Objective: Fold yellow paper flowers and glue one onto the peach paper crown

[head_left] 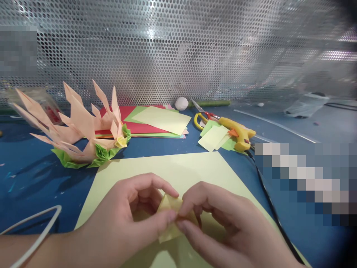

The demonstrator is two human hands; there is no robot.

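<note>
Both hands work at the near edge of the blue table [33,178], over a large pale yellow sheet [178,167] that lies flat on it.

Left hand [131,216]: closed in a pinch, thumb and forefinger gripping the left side of the small folded yellow paper [170,204].

Right hand [223,227]: also closed in a pinch, fingertips gripping the right side of the same paper. The fingertips of the 2 hands meet on it.

The small folded yellow paper sits between the 2 hands, just above the large sheet, near the sheet's front edge. Whether it touches the sheet cannot be told.

Surroundings:
- A paper flower model [80,126], with peach spikes on a green folded base, stands on the table to the far left of the sheet, just beside its far left corner.
- A stack of coloured paper [156,121] lies behind the sheet, with a yellow leaf on top and red beneath.
- A white ball [181,103] rests behind the stack, at the foot of the perforated metal screen [178,48].
- Scissors [202,111] with yellow handles lie right of the stack.
- A yellow glue gun [237,132] lies on small cut squares [214,137] of yellow and green paper; its black cord [267,201] runs toward the near right.
- A white wire loop [36,223] lies at the near left, beside the left forearm.
</note>
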